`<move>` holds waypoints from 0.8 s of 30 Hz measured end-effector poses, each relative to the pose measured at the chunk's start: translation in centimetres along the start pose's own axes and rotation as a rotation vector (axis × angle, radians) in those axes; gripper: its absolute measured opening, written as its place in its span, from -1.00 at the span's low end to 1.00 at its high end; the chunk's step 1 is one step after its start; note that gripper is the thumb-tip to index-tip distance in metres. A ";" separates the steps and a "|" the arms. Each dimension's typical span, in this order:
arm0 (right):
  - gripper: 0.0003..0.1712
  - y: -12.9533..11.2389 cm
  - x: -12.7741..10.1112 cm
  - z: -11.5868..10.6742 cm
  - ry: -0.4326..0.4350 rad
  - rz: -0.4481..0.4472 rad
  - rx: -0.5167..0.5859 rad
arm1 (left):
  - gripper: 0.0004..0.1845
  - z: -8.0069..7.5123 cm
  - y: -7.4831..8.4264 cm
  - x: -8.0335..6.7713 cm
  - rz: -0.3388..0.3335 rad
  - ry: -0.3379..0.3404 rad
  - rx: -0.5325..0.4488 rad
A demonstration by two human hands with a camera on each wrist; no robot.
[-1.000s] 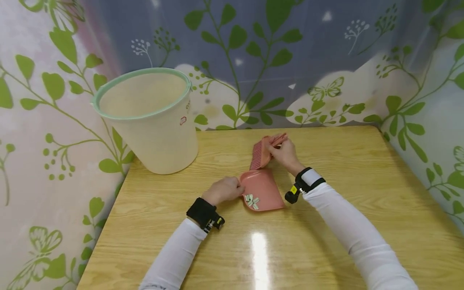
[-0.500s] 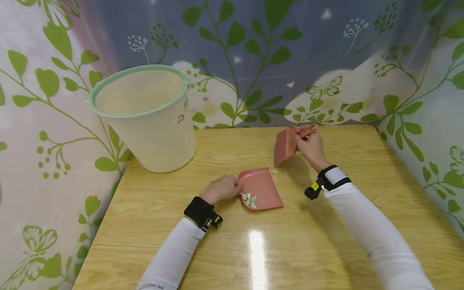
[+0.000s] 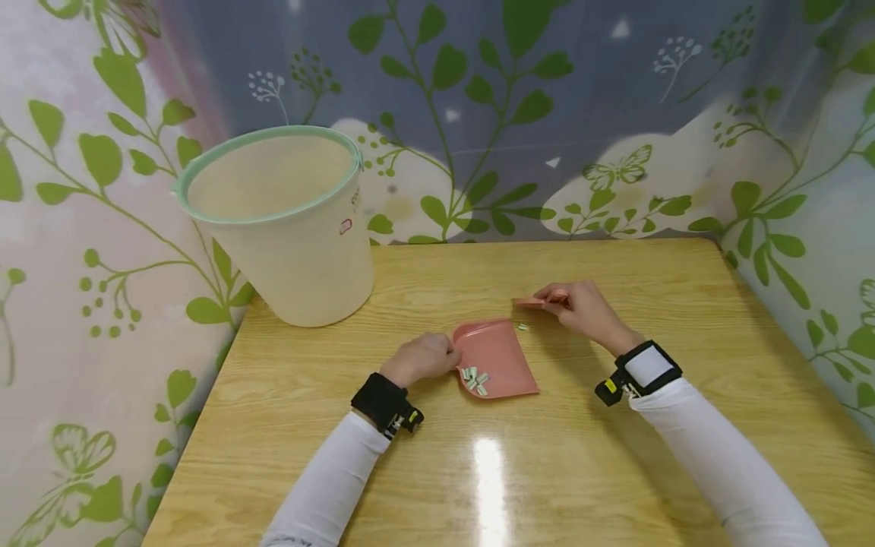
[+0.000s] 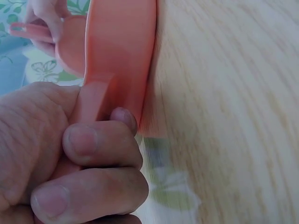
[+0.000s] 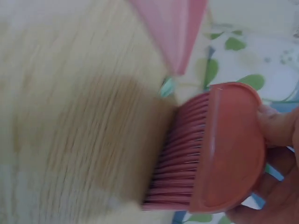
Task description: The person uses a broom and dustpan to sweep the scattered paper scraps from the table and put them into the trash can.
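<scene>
A pink dustpan (image 3: 495, 357) lies on the wooden table (image 3: 437, 456) with several small pale scraps (image 3: 475, 379) in it. My left hand (image 3: 425, 357) grips its handle (image 4: 96, 100) at the pan's left side. One small scrap (image 3: 522, 327) lies on the table just beyond the pan's far right corner. My right hand (image 3: 579, 308) holds a pink hand brush (image 3: 535, 301), lowered to the table right of that scrap. In the right wrist view the brush (image 5: 212, 149) has its bristles (image 5: 173, 158) on the wood, close to the pan's edge (image 5: 175, 28).
A cream bucket (image 3: 283, 220) with a green rim stands at the table's back left corner. Curtains printed with green leaves (image 3: 478, 114) hang behind and at both sides.
My right hand swung the brush away to the right, then brought it down onto the table beside the loose scrap. The left hand and dustpan have stayed put.
</scene>
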State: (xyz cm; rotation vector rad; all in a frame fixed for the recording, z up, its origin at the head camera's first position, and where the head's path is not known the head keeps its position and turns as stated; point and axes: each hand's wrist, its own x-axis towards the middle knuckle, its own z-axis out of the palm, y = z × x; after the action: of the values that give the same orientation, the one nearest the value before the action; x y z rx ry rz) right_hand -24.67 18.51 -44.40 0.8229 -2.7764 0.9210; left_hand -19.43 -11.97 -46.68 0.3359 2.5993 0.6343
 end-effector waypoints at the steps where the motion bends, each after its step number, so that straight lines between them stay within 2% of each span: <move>1: -0.81 -0.4 -0.3 -0.1 -0.010 -0.012 0.001 | -0.54 0.1 -0.1 0.0 0.006 0.000 0.000; 5: -0.85 -2.0 -1.3 -0.6 -0.071 -0.059 -0.012 | -0.53 0.1 -0.2 -0.1 0.022 0.003 -0.015; 9: -0.88 -2.8 -2.0 -1.9 -0.097 -0.026 0.019 | -0.50 0.2 0.0 0.0 0.044 -0.008 -0.014; 13: -0.84 -2.5 -1.8 -2.5 0.041 -0.017 0.002 | -0.49 0.0 0.1 0.0 0.039 -0.015 -0.009; 17: -0.83 -1.1 -1.6 -1.8 0.193 -0.068 -0.161 | -0.49 -0.1 0.3 -0.1 0.033 -0.011 -0.014; 20: -0.87 -0.6 -1.9 -1.0 0.215 -0.077 -0.212 | -0.51 -0.1 0.4 -0.2 0.036 -0.008 -0.011; 24: -0.82 -1.1 -2.1 -0.5 0.191 -0.013 -0.118 | -0.51 -0.1 0.6 -0.3 0.032 -0.007 -0.015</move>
State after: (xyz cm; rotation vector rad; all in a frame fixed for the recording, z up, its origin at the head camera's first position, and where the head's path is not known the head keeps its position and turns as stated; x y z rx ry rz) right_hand -22.38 19.00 -43.99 0.6949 -2.6286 0.7798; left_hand -19.17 -11.60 -46.21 0.3744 2.5856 0.6620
